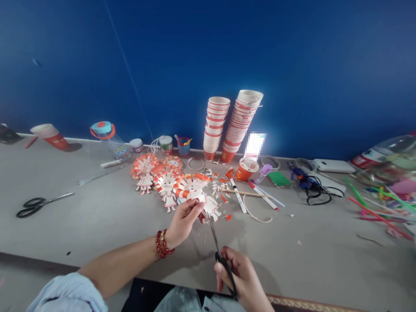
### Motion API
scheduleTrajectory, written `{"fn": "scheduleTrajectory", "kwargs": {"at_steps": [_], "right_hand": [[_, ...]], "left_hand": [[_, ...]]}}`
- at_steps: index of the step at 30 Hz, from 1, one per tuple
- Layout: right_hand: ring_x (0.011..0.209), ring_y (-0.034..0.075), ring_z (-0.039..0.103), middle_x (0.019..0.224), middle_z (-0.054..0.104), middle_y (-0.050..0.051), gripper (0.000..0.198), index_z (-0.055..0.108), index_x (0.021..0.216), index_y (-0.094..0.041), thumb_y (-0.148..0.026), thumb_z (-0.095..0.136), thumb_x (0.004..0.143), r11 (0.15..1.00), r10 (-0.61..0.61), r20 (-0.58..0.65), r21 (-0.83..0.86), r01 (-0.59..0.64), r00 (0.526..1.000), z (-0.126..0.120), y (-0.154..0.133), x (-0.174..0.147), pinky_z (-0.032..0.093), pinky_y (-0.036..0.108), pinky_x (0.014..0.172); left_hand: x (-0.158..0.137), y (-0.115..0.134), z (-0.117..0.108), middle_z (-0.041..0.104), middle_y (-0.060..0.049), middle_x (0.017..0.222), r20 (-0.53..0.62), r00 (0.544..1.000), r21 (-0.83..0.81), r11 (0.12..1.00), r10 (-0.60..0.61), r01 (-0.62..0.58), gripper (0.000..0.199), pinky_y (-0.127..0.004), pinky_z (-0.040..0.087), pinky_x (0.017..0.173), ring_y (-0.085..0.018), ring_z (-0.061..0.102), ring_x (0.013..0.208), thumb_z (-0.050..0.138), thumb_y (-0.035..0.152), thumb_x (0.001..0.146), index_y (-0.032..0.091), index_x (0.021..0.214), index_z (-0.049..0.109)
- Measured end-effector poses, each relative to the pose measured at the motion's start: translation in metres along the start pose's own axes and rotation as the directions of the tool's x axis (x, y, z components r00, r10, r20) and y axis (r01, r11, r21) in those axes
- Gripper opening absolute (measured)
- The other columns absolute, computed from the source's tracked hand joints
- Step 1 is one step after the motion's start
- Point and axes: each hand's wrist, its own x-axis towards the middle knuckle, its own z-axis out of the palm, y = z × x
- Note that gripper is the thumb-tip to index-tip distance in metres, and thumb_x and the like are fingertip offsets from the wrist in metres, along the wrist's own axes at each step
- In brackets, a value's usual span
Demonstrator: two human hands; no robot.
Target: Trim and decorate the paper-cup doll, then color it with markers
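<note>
My left hand (185, 219) pinches a paper doll (210, 204) with a curled orange-and-white fringe round its head. In my right hand (238, 271) is a pair of scissors (214, 236) with black handles, the fingers closed round the loops. The blade tips reach the lower edge of the doll, close to its legs; whether the blades are parted I cannot tell. Just behind and left lie several similar finished-looking paper dolls (144, 171). Orange and white paper scraps (223, 197) are scattered to the right of the held doll.
Two tall stacks of paper cups (217, 125) stand against the blue wall, beside a lit phone screen (255, 145). A second pair of scissors (40, 203) lies at left. Markers (238, 197), a glue gun (303, 180) and coloured pipe cleaners (380, 212) lie to the right.
</note>
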Motion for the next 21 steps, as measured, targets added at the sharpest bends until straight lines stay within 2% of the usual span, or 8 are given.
{"fn": "scheduleTrajectory", "kwargs": {"at_steps": [11,21], "right_hand": [[0.039,0.008,0.044,0.045,0.049,-0.005,0.052,0.038,0.065,-0.021,-0.068,0.062,0.07,1.0,0.015,-0.002,0.02,-0.015,1.0,0.002,-0.005,0.002,0.026,0.019,0.041],[0.036,0.007,0.042,0.042,0.052,-0.003,0.054,0.038,0.064,-0.021,-0.07,0.06,0.07,1.0,0.0,0.011,-0.017,0.0,1.0,0.003,0.0,0.007,0.022,0.02,0.041]], "left_hand": [[-0.001,0.004,0.001,0.058,0.001,0.063,-0.014,1.0,-0.017,1.0,-0.007,0.007,0.029,-0.026,0.049,0.06,-0.012,0.059,0.058,0.053,0.034,0.091,0.015,0.069,0.057],[-0.003,-0.004,-0.001,0.047,0.003,0.059,-0.055,0.998,0.028,0.999,-0.02,0.021,0.032,-0.025,0.047,0.059,-0.011,0.054,0.057,0.056,0.035,0.089,0.016,0.063,0.051]]}}
